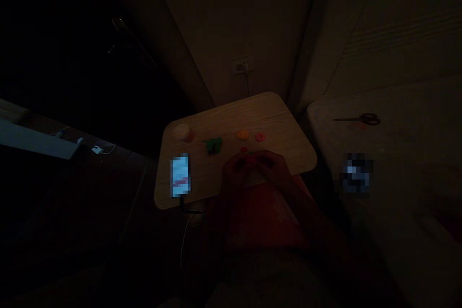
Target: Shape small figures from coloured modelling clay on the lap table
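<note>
Together over the table's (pixel 231 110) near edge, our left hand (pixel 236 168) and right hand (pixel 270 166) pinch a small, soft-looking red piece (pixel 250 159). Just beyond our fingers lies a small red blob (pixel 244 149); toward the far edge sit an orange lump (pixel 243 134) and a pink ring-like piece (pixel 260 137).

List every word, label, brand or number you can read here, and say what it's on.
No text can be read.
Phone screen: pixelated, unreadable.
Round tub: too dark to tell.
Pixelated item at right: unreadable.
Wall socket: no legible marking.
</note>
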Demonstrator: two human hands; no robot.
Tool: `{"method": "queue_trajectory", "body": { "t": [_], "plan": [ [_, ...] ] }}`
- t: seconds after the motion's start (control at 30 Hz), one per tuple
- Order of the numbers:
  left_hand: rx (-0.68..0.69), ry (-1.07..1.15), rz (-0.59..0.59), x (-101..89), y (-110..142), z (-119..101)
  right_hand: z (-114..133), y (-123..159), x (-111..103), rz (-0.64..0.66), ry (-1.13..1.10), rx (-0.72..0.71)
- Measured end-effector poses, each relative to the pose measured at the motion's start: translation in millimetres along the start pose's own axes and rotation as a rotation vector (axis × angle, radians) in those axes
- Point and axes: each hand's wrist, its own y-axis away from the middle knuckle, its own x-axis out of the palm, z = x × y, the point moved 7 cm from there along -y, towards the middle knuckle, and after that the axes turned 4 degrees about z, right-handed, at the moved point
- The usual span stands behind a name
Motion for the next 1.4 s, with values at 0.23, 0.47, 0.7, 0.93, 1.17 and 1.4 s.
{"method": "queue_trajectory", "body": {
  "t": [0.23,0.47,0.7,0.93,1.17,1.4],
  "plan": [
    [0.037,-0.027,-0.024,0.3,1,-4,5,-1,0,0.011,0.097,-0.061],
    [0.067,-0.057,-0.050,-3.1,-1,-3,11,0,3,0.033,0.201,-0.131],
    [-0.027,0.044,-0.037,-2.1,-2,8,7,0,3,0.065,0.099,-0.099],
    [-0.076,0.089,-0.005,-1.8,-3,7,1,0,4,0.046,0.061,-0.017],
    [-0.045,0.058,0.078,0.4,-3,6,-1,1,-1,-0.039,0.139,0.006],
    [0.038,-0.014,0.116,7.6,-1,-1,2,2,-6,-0.073,0.196,0.017]
  ]
}}
